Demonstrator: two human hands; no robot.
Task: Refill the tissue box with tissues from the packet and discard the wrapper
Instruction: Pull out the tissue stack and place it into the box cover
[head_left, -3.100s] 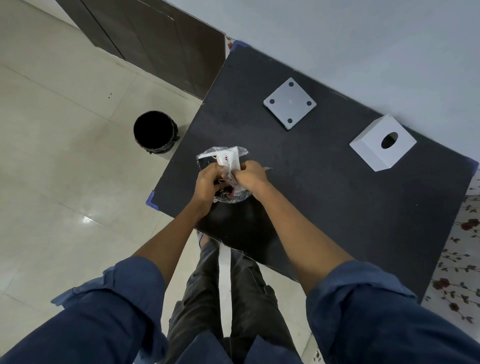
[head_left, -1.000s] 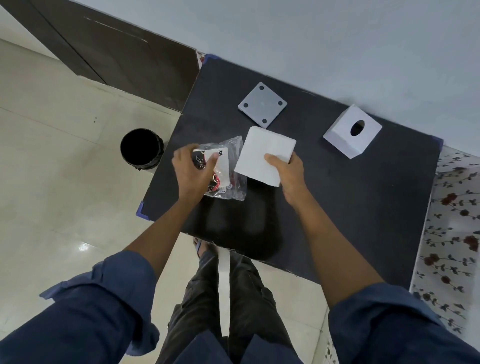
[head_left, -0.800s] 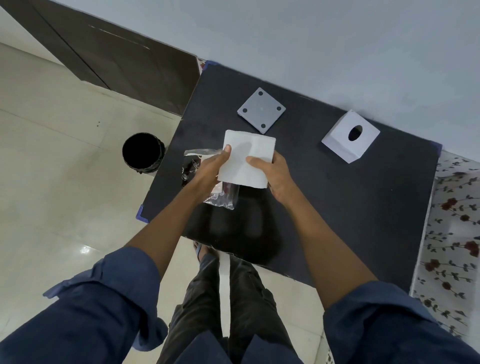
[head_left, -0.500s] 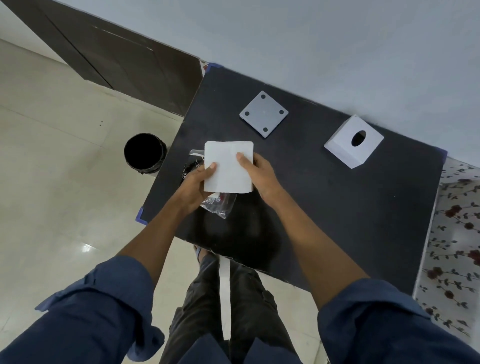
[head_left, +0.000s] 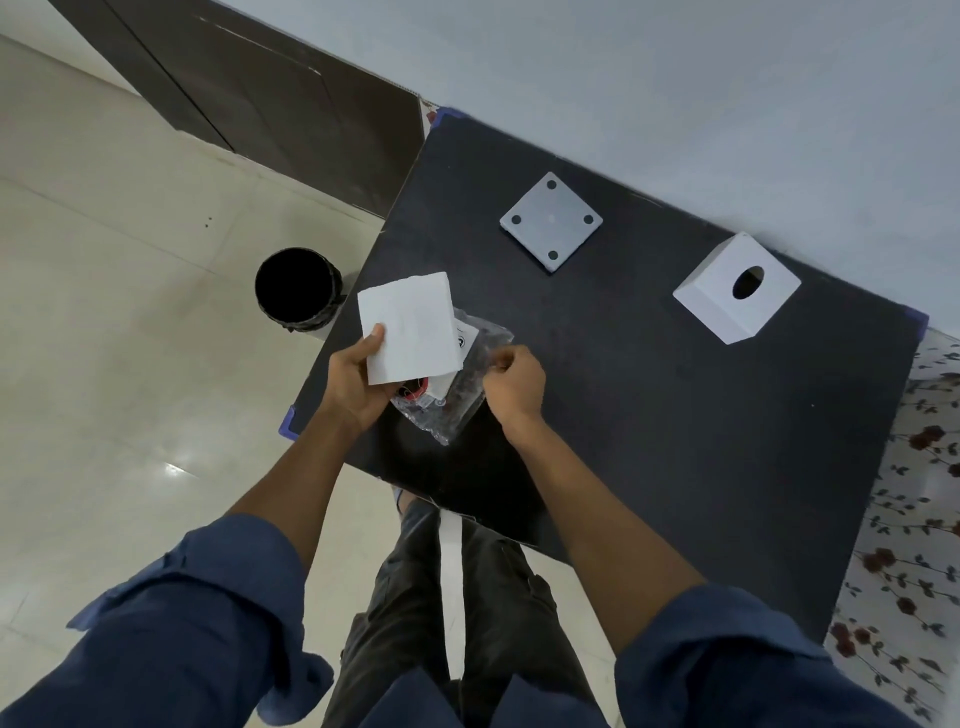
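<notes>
Left hand (head_left: 358, 376) fingers pinched the soft, light tissue stack (head_left: 408, 327) at its corner; right hand (head_left: 514, 382) clenched on crinkly wrapper (head_left: 457, 400) beside the stack; likely slippery

Soft, even indoor light; a glare spot shines on the floor tiles (head_left: 174, 470) left of the fingers. Faint shadows darken the black table (head_left: 675, 415) below them. Wide-angle bending at the edges; focus sharp.

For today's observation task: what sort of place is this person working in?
Probably a room in a home: a black table against a plain wall, glossy floor tiles, a dark wooden door, and a small black bin beside the table.
</notes>
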